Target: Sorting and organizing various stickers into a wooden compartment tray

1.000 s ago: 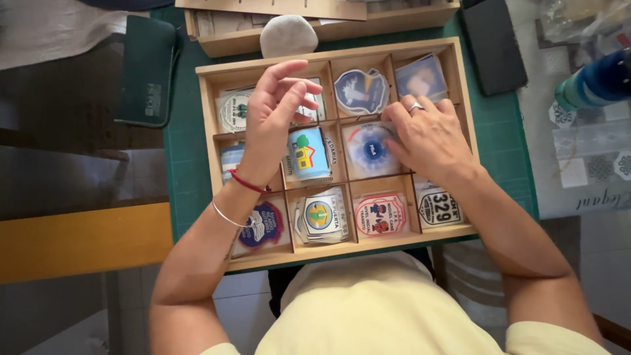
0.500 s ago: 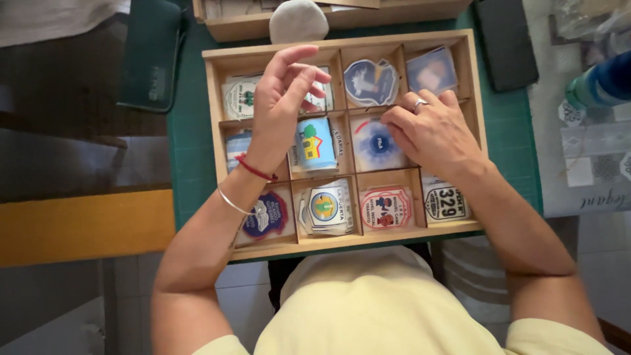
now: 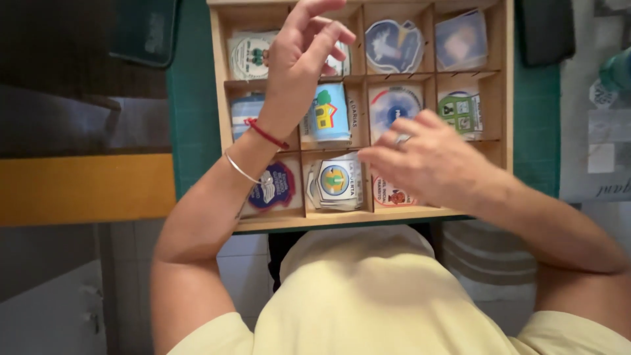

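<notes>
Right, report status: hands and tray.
Left hand raised over tray, fingers loose, empty. Right hand over lower-right stickers, holding nothing visible. Nothing in the way.

Wooden divided tray (image 3: pixel 221 98) on a green mat (image 3: pixel 192 98), each compartment holding stacked stickers. Left hand (image 3: pixel 302 59) raised over the upper middle compartments, fingers loosely curled, nothing clearly held. Right hand (image 3: pixel 427 161), ring on one finger, spread above the lower right compartments, blurred.

Pale yellow short-sleeved shirt (image 3: pixel 368 296). Left wrist, below the fingers: red cord bracelet (image 3: pixel 266 133) and thin silver bangle (image 3: pixel 240 169). Right hand: silver ring (image 3: pixel 401 139).
</notes>
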